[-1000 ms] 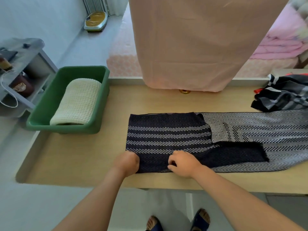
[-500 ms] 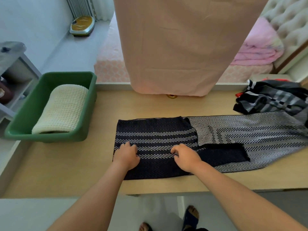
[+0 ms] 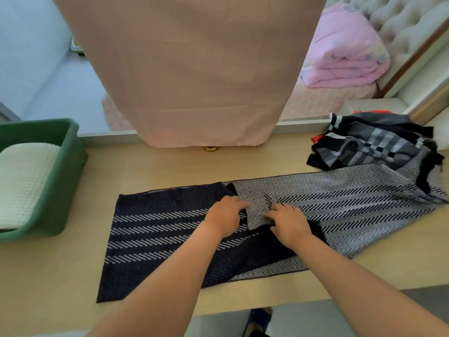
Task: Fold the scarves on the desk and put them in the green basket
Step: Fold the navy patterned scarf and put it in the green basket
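A long herringbone scarf (image 3: 340, 210) lies flat across the middle of the wooden counter (image 3: 73, 271), its long axis running from lower left of the frame to the right edge, climbing slightly toward the right. Its left part shows the dark navy face with pale zigzag stripes, folded over the paler grey face that stretches on to the right; the left end is square and points toward the green basket (image 3: 65, 181) at the left edge of the frame. Both hands rest on the scarf near the middle of the frame, just where the dark part meets the grey. The left hand (image 3: 226, 215) lies palm down with fingers stretched toward the seam, and the right hand (image 3: 289, 221), just beside it, has its fingers curled onto a small raised flap of grey cloth; whether either is actually pinching the fabric I cannot tell. In the basket lies a folded cream waffle-knit scarf (image 3: 21, 181), its long axis running front to back. A crumpled pile of checked grey and black scarves (image 3: 374, 144) sits at the upper right of the counter, touching the far end of the herringbone scarf. A pink cloth (image 3: 189, 69) hangs down above the back edge of the counter.
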Tool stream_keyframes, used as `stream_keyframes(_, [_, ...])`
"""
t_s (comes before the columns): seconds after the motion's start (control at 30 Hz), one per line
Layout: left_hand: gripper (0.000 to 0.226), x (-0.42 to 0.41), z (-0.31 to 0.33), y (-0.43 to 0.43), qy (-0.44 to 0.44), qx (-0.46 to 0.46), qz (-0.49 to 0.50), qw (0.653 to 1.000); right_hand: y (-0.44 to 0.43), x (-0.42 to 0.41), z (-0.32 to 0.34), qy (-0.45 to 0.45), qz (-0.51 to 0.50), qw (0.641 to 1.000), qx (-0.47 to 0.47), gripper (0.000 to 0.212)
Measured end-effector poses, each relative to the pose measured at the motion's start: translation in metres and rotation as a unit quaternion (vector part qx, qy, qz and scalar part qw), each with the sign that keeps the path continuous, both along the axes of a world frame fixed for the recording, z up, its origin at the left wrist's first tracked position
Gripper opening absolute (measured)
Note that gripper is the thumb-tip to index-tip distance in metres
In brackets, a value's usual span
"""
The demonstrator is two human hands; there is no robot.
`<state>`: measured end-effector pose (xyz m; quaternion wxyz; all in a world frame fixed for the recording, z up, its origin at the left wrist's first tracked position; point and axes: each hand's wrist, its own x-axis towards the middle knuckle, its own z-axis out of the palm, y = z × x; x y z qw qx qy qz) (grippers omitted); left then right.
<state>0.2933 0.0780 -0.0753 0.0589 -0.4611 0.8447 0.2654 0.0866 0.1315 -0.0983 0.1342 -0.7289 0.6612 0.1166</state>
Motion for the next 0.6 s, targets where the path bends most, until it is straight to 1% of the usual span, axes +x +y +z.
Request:
stream_keyframes(0.1, [0.06, -0.026, -0.011, -0.008, -0.018, -0.007, -0.032, 0.999, -0.005, -0.018, -0.012, -0.075, 0.002, 0.996, -0.052, 0.027])
stream_keyframes(0.17, [0.054, -0.038, -0.018, -0.015, -0.035, -0.02, -0.048, 0.998, -0.011, -0.028, -0.016, -0.135, -0.032, 0.987, -0.079, 0.016])
stream_keyframes(0.2, [0.049, -0.042, -0.019, -0.019, -0.046, -0.026, -0.056, 0.997, -0.015, -0.033, -0.016, -0.166, -0.06, 0.981, -0.078, 0.015])
stream_keyframes(0.27, [0.037, -0.05, -0.02, -0.029, -0.061, -0.027, -0.065, 0.996, -0.024, -0.042, -0.013, -0.223, -0.107, 0.968, -0.046, 0.012])
stream_keyframes(0.3, [0.032, -0.054, -0.02, -0.034, -0.063, -0.024, -0.068, 0.995, -0.027, -0.047, -0.011, -0.242, -0.116, 0.963, -0.025, 0.008])
stream_keyframes(0.33, [0.029, -0.055, -0.02, -0.037, -0.063, -0.021, -0.068, 0.995, -0.029, -0.049, -0.009, -0.245, -0.104, 0.964, 0.0, 0.007])
stream_keyframes(0.4, [0.021, -0.06, -0.025, -0.043, -0.056, -0.023, -0.064, 0.996, -0.028, -0.05, -0.008, -0.202, -0.045, 0.978, 0.037, 0.037])
stream_keyframes(0.43, [0.016, -0.06, -0.027, -0.044, -0.052, -0.029, -0.057, 0.997, -0.027, -0.048, -0.007, -0.175, -0.018, 0.984, 0.042, 0.051])
stream_keyframes(0.47, [0.011, -0.061, -0.03, -0.044, -0.048, -0.032, -0.049, 0.997, -0.026, -0.047, -0.009, -0.16, 0.002, 0.987, 0.033, 0.059])
stream_keyframes(0.53, [0.006, -0.062, -0.036, -0.046, -0.036, -0.016, -0.033, 0.999, -0.024, -0.044, -0.014, -0.146, 0.027, 0.989, -0.005, 0.065])
stream_keyframes(0.6, [0.006, -0.062, -0.038, -0.046, -0.012, 0.017, -0.002, 1.0, -0.025, -0.041, -0.019, -0.141, 0.042, 0.988, -0.038, 0.065])
